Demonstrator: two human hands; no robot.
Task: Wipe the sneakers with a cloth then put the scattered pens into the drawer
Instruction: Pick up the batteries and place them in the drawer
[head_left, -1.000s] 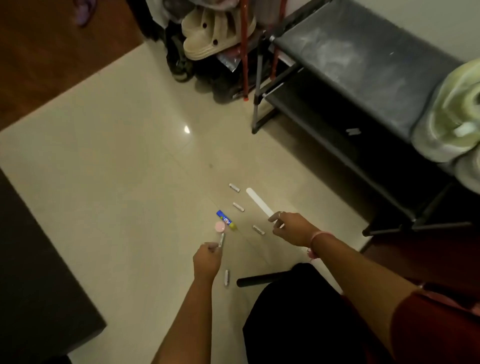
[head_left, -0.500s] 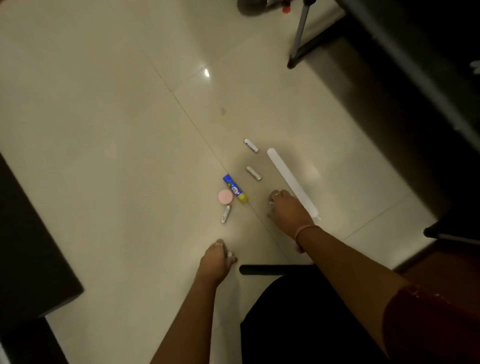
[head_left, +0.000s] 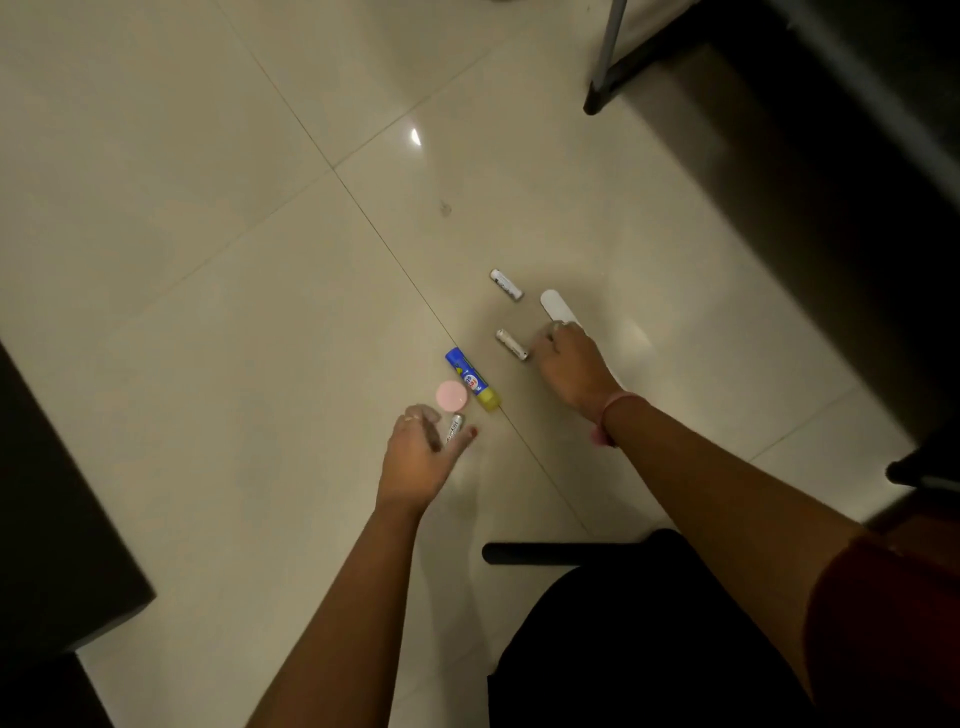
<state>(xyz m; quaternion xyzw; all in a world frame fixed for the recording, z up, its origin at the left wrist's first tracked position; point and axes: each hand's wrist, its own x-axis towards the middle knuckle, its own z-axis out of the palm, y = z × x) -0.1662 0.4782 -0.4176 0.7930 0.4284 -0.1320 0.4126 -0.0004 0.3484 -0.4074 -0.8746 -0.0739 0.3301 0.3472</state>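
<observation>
Small silver pen-like cylinders lie scattered on the cream tiled floor: one (head_left: 506, 284) farthest away, one (head_left: 511, 344) just left of my right hand. A third (head_left: 454, 427) lies between the thumb and fingers of my left hand (head_left: 421, 457), which pinches it. My right hand (head_left: 571, 366) is curled knuckles-up over a long white flat strip (head_left: 555, 306). What its fingers hold is hidden. A blue and yellow glue stick (head_left: 472, 379) and a pink round lid (head_left: 451, 395) lie between my hands. No sneakers, cloth or drawer are in view.
A black cylinder (head_left: 524, 553) lies on the floor by my dark-clothed knee (head_left: 623, 649). A dark rack with a metal leg (head_left: 605, 57) stands at the upper right. A dark piece of furniture (head_left: 47, 545) edges the left side.
The view dropped closer to the floor. Two silver cylinders that lay near each hand are gone from the floor. My left hand moved forward to the cylinder by the pink lid, and my right hand moved up the strip.
</observation>
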